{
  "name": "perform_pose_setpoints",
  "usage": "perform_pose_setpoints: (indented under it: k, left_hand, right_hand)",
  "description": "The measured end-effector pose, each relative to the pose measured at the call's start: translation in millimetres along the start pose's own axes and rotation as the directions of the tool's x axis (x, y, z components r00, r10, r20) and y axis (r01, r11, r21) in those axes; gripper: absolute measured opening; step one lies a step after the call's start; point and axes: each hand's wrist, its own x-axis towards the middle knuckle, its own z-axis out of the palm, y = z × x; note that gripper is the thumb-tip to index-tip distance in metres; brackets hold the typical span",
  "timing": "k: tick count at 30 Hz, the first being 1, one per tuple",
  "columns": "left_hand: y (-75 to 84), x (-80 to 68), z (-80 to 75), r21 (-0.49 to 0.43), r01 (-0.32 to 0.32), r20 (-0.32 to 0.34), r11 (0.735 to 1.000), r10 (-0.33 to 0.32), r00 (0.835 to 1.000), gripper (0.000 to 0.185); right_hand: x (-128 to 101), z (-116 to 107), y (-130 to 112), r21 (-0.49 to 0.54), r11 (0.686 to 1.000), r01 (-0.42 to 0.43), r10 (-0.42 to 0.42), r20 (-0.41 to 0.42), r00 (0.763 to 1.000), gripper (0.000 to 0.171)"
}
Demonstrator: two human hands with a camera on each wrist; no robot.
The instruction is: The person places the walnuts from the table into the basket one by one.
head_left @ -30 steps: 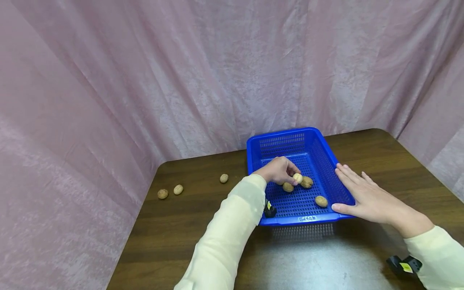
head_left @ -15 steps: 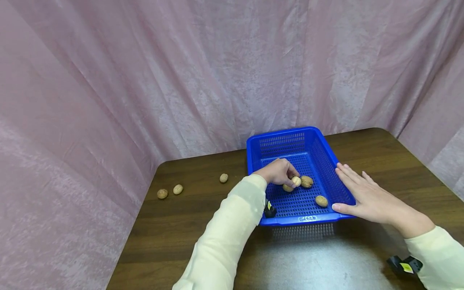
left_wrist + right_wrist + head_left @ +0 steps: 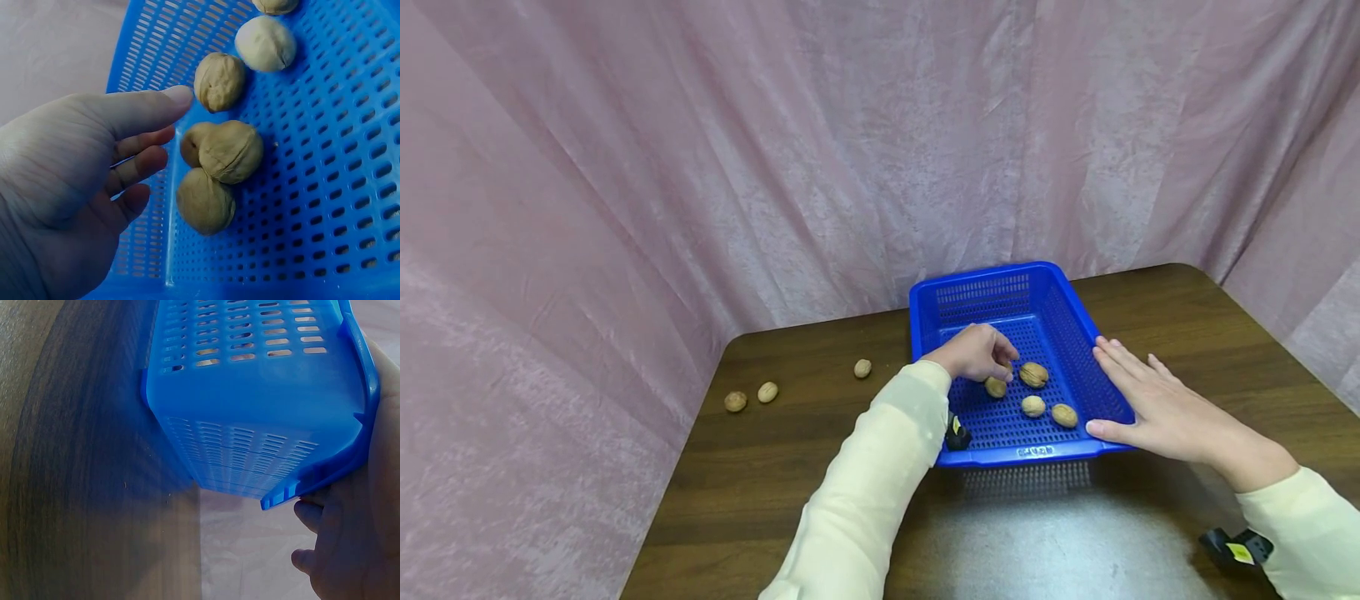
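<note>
A blue perforated basket (image 3: pixel 987 285) stands on the dark wooden table (image 3: pixel 790 467). Several walnuts lie in it: one (image 3: pixel 1033 374) by my left fingertips, one (image 3: pixel 996 387) under them, two (image 3: pixel 1033 406) (image 3: pixel 1063 415) nearer the front wall. My left hand (image 3: pixel 1003 362) hovers inside the basket with relaxed fingers and holds nothing. In the left wrist view that hand (image 3: pixel 169 122) is beside a cluster of walnuts (image 3: pixel 228 150). My right hand (image 3: pixel 1120 392) lies flat against the basket's right wall; in the right wrist view this hand (image 3: pixel 350 550) meets the basket's rim (image 3: pixel 312 481).
Three loose walnuts lie on the table to the left of the basket: one (image 3: pixel 862 368) close by and two (image 3: pixel 767 392) (image 3: pixel 736 402) near the table's left edge. Pink curtain (image 3: pixel 775 150) closes in the back and sides. Bare tabletop lies in front of the basket.
My left hand has let go of the pale walnut it pinched. That walnut now lies near the basket's front, beside another. The right hand has not moved.
</note>
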Motion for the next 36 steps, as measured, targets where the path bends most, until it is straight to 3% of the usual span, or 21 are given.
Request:
perform_pose_setpoints:
  k: [5, 11, 15, 19, 24, 28, 36]
  left_hand:
    - [3.1, -8.2, -12.8, -0.101, 0.015, -0.087, 0.995, -0.024, 0.996, 0.034]
    - [2.6, -33.0, -53.3, -0.145, 0.02, -0.211, 0.989, -0.051, 0.976, 0.033]
    - [-13.8, -53.3, -80.1, -0.149, 0.039, -0.316, 0.988, -0.085, 0.945, 0.029]
    - [-44.8, -76.5, -91.9, -0.168, 0.085, -0.375, 0.982, -0.143, 0.916, 0.029]
    - [-91.8, -110.7, -89.8, -0.228, 0.152, -0.41, 0.962, -0.236, 0.881, 0.028]
    - [-122.8, -136.4, -79.9, -0.293, 0.235, -0.403, 0.927, -0.343, 0.849, 0.03]
    - [-169.2, -158.5, -36.4, -0.35, 0.368, -0.41, 0.861, -0.494, 0.767, 0.041]
  right_hand:
    - [0, 1, -1, 0.004, 1.0, -0.001, 0.001, 0.001, 1.0, 0.098]
    - [0, 0, -1, 0.002, 1.0, 0.01, -0.01, -0.006, 1.0, 0.098]
    - [0, -3, 1, -0.002, 1.0, 0.008, -0.008, -0.003, 1.0, 0.098]
    - [-2, -4, 2, 0.001, 1.0, 0.001, -0.001, -0.001, 1.0, 0.098]
    - [-1, -3, 1, 0.011, 1.0, -0.001, 0.001, 0.0, 1.0, 0.097]
    - [-1, -3, 0, 0.01, 1.0, -0.006, 0.006, 0.007, 1.0, 0.097]
    - [1, -3, -3, 0.015, 1.0, -0.003, 0.003, 0.011, 1.0, 0.097]
